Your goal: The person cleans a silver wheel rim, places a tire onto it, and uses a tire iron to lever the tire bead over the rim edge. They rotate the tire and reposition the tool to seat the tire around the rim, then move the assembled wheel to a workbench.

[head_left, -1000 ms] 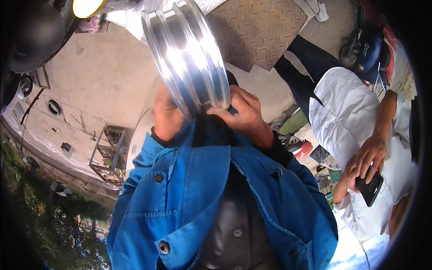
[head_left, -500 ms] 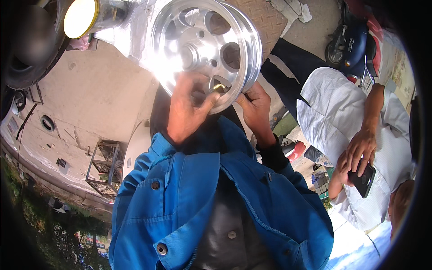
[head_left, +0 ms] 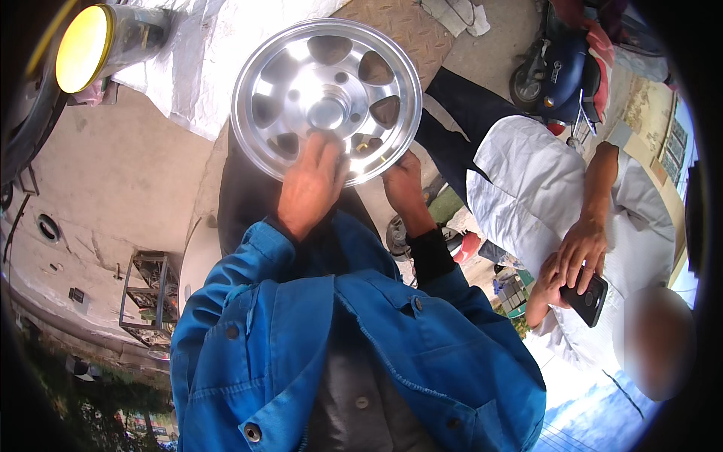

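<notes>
A shiny silver wheel rim (head_left: 326, 114) with several rounded openings stands upright in front of me, its face toward me. My left hand (head_left: 311, 182) is closed at the rim's lower part, fingers bent together over the face just below the hub; its fingertips are partly hidden. My right hand (head_left: 404, 184) grips the rim's lower right edge, with some fingers out of sight behind it. A small yellow, brass-like piece (head_left: 364, 146) shows in the opening between my two hands.
A clear container with a yellow-rimmed lid (head_left: 84, 49) stands far left beside a tyre (head_left: 34, 113). At right, a person in a white shirt (head_left: 520, 162) holds a black phone (head_left: 586, 300). A dark blue scooter (head_left: 561, 79) is behind. A metal frame (head_left: 147, 290) stands left.
The rim has turned to face me more squarely and sits slightly further left and lower in view. My left fingers have shifted from beside the yellow piece toward the hub.
</notes>
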`<state>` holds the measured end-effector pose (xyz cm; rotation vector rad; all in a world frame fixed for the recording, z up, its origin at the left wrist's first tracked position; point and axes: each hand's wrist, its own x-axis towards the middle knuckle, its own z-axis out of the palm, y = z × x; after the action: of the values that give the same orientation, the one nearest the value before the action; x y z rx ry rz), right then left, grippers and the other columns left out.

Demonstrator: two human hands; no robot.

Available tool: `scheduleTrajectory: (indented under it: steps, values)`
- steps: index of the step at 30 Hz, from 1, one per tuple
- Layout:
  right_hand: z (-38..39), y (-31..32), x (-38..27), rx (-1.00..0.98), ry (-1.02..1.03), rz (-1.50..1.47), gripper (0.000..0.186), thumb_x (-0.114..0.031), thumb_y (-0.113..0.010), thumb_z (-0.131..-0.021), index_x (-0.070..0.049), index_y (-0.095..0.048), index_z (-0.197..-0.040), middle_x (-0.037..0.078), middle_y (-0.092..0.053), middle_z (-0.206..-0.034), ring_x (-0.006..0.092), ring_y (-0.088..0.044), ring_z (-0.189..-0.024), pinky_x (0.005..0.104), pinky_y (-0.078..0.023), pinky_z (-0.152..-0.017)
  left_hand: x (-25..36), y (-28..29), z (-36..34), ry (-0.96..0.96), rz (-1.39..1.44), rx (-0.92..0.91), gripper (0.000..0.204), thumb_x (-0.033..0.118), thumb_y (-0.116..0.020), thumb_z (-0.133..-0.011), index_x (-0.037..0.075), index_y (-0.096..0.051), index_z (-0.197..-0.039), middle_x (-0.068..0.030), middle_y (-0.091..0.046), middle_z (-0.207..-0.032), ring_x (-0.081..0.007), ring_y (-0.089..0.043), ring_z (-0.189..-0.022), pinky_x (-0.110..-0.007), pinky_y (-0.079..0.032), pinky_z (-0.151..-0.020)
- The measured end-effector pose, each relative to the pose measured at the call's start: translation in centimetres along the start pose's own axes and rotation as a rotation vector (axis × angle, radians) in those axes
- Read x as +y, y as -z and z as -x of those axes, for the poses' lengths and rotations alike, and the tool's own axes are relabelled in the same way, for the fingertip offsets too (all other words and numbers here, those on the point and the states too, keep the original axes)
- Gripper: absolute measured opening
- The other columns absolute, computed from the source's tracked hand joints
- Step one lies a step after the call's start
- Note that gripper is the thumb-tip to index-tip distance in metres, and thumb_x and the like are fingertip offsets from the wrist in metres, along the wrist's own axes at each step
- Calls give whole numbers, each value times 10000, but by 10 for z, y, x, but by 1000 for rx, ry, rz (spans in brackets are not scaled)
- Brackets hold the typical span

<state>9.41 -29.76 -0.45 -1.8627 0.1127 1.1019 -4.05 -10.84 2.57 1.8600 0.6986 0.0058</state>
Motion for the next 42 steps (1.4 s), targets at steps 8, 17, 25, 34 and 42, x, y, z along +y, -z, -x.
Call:
scheduleTrajectory:
  steps: [8,17,25,34,42]
  values:
    - [-28,10,-47,122,-18,-302,321,-27,-608,-1032,50,-709,-1326,101,-759,-1206,155,-730,-1035,279,-591,-885,20,5,-18,-170,-38,-17,360,72,-782,-935,12,-642,-1260,-178,-610,-1336,-415,-675,-1145,-474,-595,-935]
    - [-17,-28,-169,220,548,184,342,-74,-659,-1063,2,-674,-1396,103,-767,-1205,154,-709,-1076,300,-566,-913,3,89,-32,-112,-186,324,293,-4,-754,-911,19,-668,-1191,-159,-658,-1280,-388,-652,-1182,-478,-563,-986]
    - [-21,-107,-173,20,451,791,373,-155,-710,-1022,9,-695,-1357,198,-760,-1183,316,-742,-1093,431,-564,-984,-35,168,-104,-36,-251,430,330,23,-710,-965,17,-637,-1287,-200,-638,-1329,-417,-623,-1234,-476,-533,-1035]
    - [91,-142,-311,-297,1199,455,232,-13,-760,-924,-40,-788,-1153,94,-729,-999,255,-726,-855,360,-559,-731,-130,242,-58,167,-90,735,924,208,-936,-855,-39,-381,-1550,-209,-548,-1421,-324,-558,-1319,-426,-474,-1125]
    - [159,-216,-375,-444,1550,-74,106,-254,-759,-970,-167,-769,-1030,11,-643,-1019,196,-632,-824,334,-461,-635,-189,278,-105,-113,-545,569,718,-8,-716,-895,-35,-455,-1562,-281,-487,-1566,-495,-417,-1476,-550,-333,-1254]
